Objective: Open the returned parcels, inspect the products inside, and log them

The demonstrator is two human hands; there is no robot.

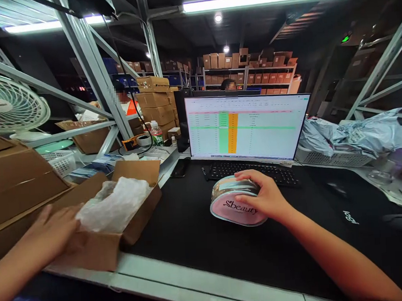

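On the black desk mat, my right hand grips a pink oval cosmetic bag with clear sides, a pale blue edge and the word "beauty" on its front. The bag sits upright in front of the keyboard. At the left, my left hand is over the flaps of an open cardboard box, close to the white bubble wrap inside it. That hand is slightly blurred, its fingers stretched out and apart. Whatever lies under the wrap is hidden.
Behind the bag stands a monitor showing a spreadsheet. A phone and a mouse lie on the mat. Large cartons and a fan crowd the left; a basket of plastic parcels stands right. Two people are farther back.
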